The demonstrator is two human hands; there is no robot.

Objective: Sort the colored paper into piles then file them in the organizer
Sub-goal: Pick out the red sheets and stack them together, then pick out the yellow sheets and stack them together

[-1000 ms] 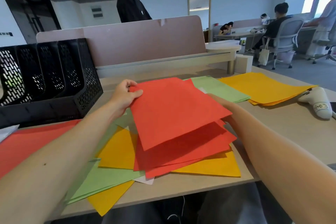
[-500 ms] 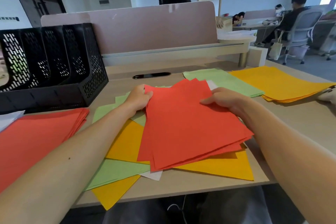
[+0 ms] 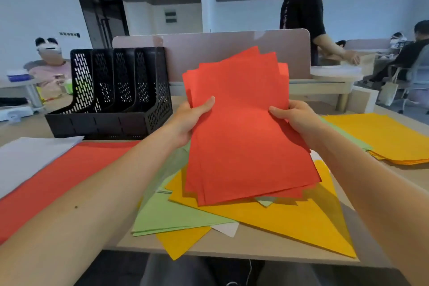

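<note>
Over desk (image 3: 234, 248), red sheets (image 3: 243, 127), long axis up-and-away (grip: left hand (image 3: 190, 121), right hand (image 3: 294, 118))

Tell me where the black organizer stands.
In the head view, the black organizer stands far left on the desk, behind the flat red pile, left of the held red sheets.

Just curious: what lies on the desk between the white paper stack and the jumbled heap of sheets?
A flat pile of red paper lies there, right beside the white stack; the head view shows it.
</note>
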